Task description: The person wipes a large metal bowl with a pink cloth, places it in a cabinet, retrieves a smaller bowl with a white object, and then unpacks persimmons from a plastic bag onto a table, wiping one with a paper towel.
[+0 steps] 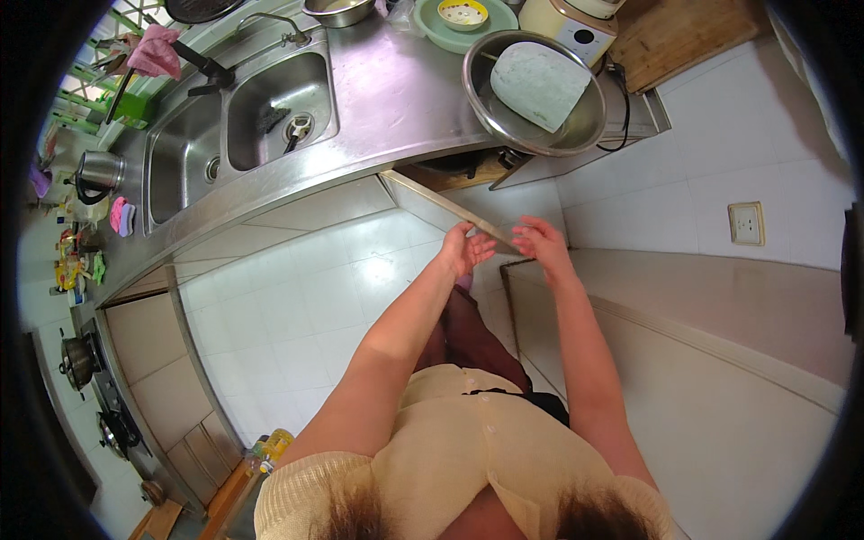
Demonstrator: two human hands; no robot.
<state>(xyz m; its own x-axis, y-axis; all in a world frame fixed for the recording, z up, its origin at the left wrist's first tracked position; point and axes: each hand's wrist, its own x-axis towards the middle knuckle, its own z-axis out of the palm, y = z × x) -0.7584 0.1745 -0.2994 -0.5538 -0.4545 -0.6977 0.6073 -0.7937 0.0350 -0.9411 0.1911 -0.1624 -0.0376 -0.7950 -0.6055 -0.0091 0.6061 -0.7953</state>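
My left hand (468, 248) is held out over the open door (449, 206) of a base cabinet, fingers spread and holding nothing. Opposite it, my right hand (542, 246) hovers by the door's outer end, also empty with fingers apart. Whether either hand touches the door edge I cannot tell. Behind the door, the cabinet opening (442, 177) shows a dark pan partly hidden under the counter. Above it, a large stainless steel basin (476, 101) juts past the counter edge and holds a thick cut piece of winter melon (540, 84) with a pale, powdery rind.
A double-bowl sink (280, 108) is set in the steel counter (385, 88) at left. A green plastic basin (428, 30) with a small bowl (463, 13) stands behind, beside a kitchen appliance (574, 30). A large pale cabinet or appliance (675, 351) stands close at my right.
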